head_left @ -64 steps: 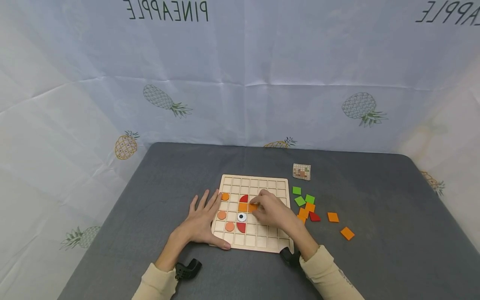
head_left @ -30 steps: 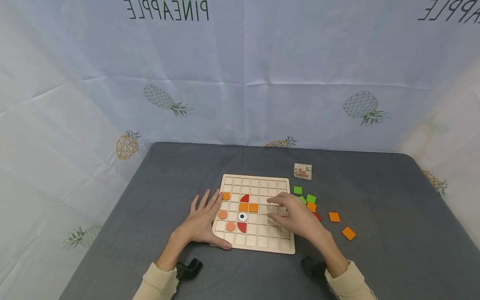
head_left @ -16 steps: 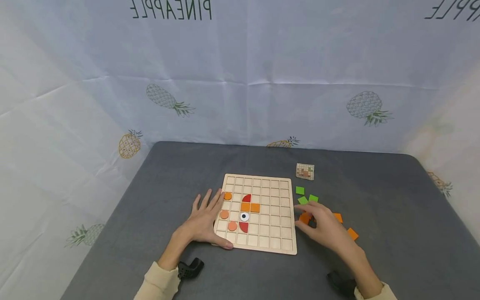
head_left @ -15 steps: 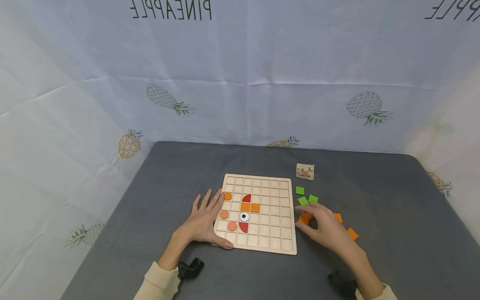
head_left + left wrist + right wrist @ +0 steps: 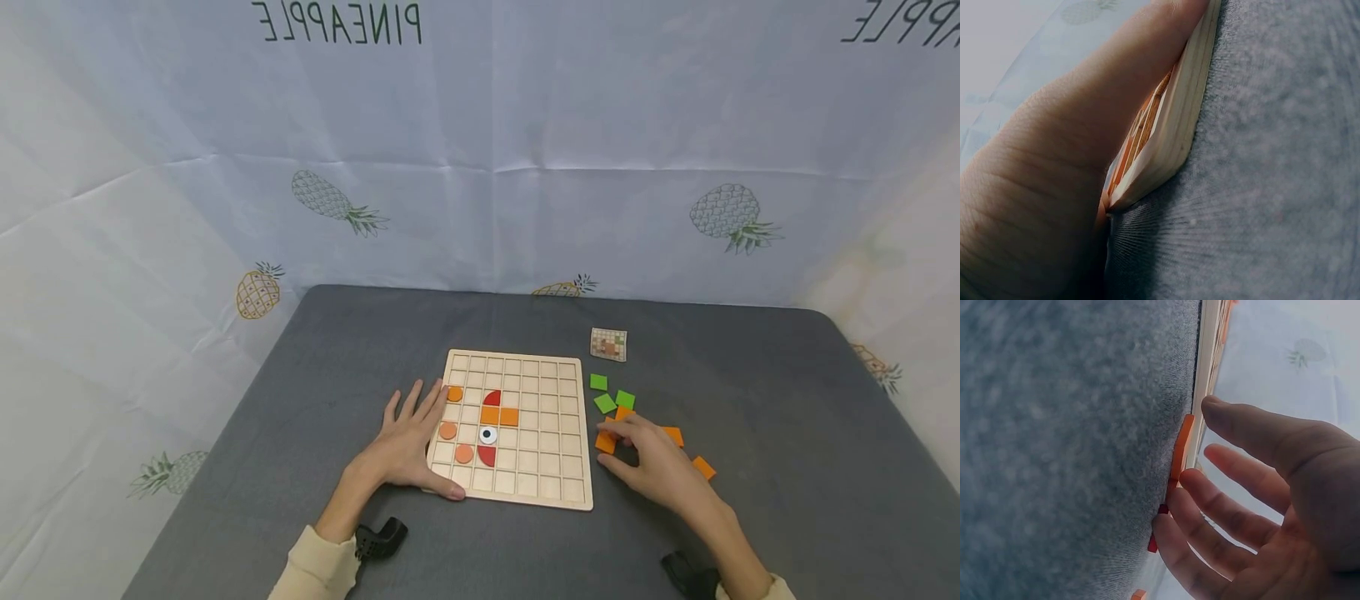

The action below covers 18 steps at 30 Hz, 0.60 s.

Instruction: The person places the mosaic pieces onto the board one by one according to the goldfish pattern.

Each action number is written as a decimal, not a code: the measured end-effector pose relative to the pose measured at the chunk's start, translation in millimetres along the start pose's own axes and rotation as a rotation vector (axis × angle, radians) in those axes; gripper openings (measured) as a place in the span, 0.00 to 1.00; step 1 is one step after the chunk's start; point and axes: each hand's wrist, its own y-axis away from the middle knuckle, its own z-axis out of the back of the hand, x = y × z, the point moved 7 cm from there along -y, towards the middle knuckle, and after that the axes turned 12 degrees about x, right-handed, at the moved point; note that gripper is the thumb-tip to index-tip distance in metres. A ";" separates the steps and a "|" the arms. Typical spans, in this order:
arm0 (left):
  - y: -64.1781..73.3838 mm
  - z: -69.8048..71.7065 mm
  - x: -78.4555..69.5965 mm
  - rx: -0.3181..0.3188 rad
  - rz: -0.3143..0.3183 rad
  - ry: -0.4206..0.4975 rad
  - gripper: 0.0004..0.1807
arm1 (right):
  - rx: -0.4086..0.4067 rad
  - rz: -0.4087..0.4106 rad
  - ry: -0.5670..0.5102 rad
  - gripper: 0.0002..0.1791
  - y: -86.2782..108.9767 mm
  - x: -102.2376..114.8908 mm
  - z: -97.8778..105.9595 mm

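My left hand (image 5: 405,446) lies with spread fingers along the left side of the wooden grid board (image 5: 547,467), its thumb on the front corner. Set in the board are orange discs (image 5: 447,431), red quarter-round pieces (image 5: 487,456), two orange squares (image 5: 509,417) and a white eye disc (image 5: 488,435). Just right of the board, my right hand (image 5: 652,462) hovers over loose tiles, thumb and fingers apart. An orange square tile (image 5: 605,443) lies beside its fingertips. In the right wrist view, a red piece (image 5: 1152,542) shows near the fingers; the head view hides it.
Several green square tiles (image 5: 604,403) lie right of the board, behind the right hand. More orange tiles (image 5: 703,467) lie farther right. A small pattern card (image 5: 608,344) sits at the back of the grey table (image 5: 360,333). A pineapple-print curtain (image 5: 480,225) hangs behind.
My right hand has left the orange square on the board and moved right to the loose tiles, its fingers opening on the way. The left hand has stayed on the board.
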 end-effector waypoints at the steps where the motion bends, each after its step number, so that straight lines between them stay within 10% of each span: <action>1: -0.1 -0.2 0.3 0.003 0.003 0.000 0.87 | 0.004 0.004 -0.003 0.23 -0.1 0.2 -0.2; 18: 0.1 -0.3 2.4 -0.005 -0.001 0.020 0.88 | 0.047 -0.004 -0.011 0.21 -3.5 -0.1 -2.6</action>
